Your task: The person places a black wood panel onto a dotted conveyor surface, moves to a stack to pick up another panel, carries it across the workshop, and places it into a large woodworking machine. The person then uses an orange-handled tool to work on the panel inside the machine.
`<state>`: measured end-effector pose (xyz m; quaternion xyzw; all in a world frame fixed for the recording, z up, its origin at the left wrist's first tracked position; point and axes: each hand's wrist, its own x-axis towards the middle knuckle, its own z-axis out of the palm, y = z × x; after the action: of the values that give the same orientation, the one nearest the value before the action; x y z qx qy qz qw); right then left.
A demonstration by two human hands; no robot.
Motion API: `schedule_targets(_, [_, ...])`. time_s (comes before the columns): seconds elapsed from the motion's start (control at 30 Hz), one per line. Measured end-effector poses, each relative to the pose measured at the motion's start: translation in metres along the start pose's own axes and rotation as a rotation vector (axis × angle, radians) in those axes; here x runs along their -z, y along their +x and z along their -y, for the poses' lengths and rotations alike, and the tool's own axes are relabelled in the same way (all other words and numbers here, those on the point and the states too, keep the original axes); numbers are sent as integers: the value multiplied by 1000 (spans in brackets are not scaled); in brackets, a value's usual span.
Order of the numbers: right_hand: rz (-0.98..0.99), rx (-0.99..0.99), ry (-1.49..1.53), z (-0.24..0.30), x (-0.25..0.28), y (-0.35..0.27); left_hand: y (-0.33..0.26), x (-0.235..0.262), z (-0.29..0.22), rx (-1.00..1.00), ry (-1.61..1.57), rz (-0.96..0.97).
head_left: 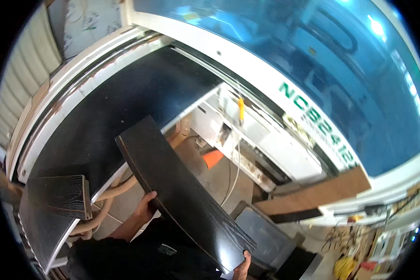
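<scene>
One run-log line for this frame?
left hand: grips black board edge | right hand: holds its near end | board: tilted, lifted beside machine bed

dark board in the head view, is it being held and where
Yes: both hands hold the long dark board, the left hand on its left long edge, the right hand at its near end.

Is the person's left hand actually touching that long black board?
Touching. The head view shows the left hand with its fingers curled over the near edge of the long black board, with no gap; the right hand grips its lower end.
</scene>
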<state>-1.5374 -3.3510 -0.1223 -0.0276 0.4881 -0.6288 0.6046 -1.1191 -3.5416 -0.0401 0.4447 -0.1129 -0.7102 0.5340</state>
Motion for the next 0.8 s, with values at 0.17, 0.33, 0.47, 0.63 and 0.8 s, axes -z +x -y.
schedule_targets(0.17, [-135,-166,-206,54,-106,56,11,13,-31,-8,-60,-142])
schedule_targets(0.33, [235,-110,-143,73,-216,133,49,20,-115,124,441,-134])
schedule_targets(0.47, [327,-155,-246,92,-279,209,57,16,-203,198,1088,-192])
schedule_targets(0.63, [320,-232,-374,107,-389,301,77,25,-299,-679,1229,-713])
schedule_targets(0.8, [681,-355,-468,114,-470,383,120,153,-351,-472,1654,-1267])
